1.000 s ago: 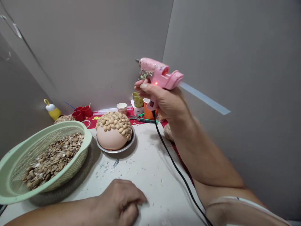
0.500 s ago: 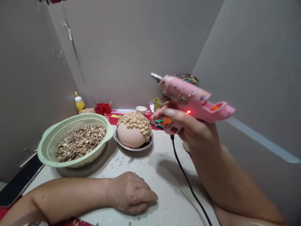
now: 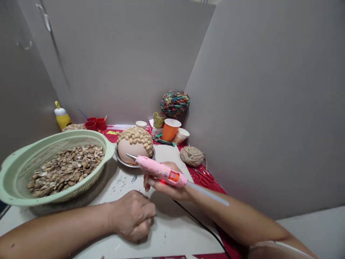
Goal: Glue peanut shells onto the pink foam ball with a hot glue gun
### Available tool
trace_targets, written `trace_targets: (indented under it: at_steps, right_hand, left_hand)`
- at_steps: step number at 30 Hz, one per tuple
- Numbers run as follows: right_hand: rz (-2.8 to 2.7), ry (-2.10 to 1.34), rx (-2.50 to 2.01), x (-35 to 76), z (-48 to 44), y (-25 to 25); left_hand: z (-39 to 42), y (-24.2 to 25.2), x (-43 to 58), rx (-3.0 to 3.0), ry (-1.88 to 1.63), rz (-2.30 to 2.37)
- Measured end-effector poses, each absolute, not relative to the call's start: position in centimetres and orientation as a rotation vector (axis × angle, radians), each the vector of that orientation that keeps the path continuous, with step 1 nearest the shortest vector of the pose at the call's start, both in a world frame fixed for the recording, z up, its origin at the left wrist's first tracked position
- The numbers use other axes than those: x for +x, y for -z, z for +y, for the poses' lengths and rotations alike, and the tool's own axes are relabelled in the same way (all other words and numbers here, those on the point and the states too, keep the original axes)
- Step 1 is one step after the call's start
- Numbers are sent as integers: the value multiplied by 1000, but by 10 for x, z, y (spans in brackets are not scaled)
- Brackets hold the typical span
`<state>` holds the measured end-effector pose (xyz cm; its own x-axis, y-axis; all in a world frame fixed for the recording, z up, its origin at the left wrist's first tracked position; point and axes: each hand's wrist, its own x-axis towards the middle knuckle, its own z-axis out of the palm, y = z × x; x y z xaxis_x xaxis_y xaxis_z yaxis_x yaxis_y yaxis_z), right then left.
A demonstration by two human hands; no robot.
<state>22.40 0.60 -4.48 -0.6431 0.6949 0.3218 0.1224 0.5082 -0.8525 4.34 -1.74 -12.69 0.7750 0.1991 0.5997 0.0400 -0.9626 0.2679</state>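
My right hand [image 3: 164,185] is closed around a pink hot glue gun [image 3: 155,167], its red light lit. The metal nozzle points left, in front of a smooth, pale rounded form [image 3: 132,150] whose top is covered with rows of shells. That form sits in a shallow metal dish [image 3: 128,164]. From the gun's back end a translucent glue stick [image 3: 208,193] sticks out over my forearm. Curled into a fist, my left hand [image 3: 133,216] rests on the white tabletop; the inside of its fingers is hidden.
A green colander [image 3: 107,154] with many shell pieces stands at left. Behind are a yellow bottle [image 3: 62,120], red cups [image 3: 101,124], an orange paper cup [image 3: 171,130] and a multicoloured woven ball [image 3: 175,103]. Twine [image 3: 192,155] and red scissors [image 3: 206,178] lie right. A black cord [image 3: 199,223] trails forward.
My right hand has come down and left with the glue gun, now nearer the rounded form. The view has swung right, showing the twine and scissors. My left hand is still a fist on the table.
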Motion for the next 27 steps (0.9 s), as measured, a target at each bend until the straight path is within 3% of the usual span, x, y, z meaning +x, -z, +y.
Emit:
trace_targets:
  at_steps: [10, 14, 19, 27]
  right_hand:
    - [-1846, -1182, -820, 223, -2, 115]
    - [-1912, -1034, -799, 226, -3, 111]
    - [-1946, -793, -734, 231, -13, 99]
    - [-1970, -613, -645, 224, -9, 113]
  left_hand:
    - [-24, 113, 36, 2638, -1148, 118]
    - [-29, 110, 31, 2480, -1283, 169]
    - [-33, 112, 32, 2090, -1411, 590]
    - [-37, 108, 44, 1724, -1298, 738]
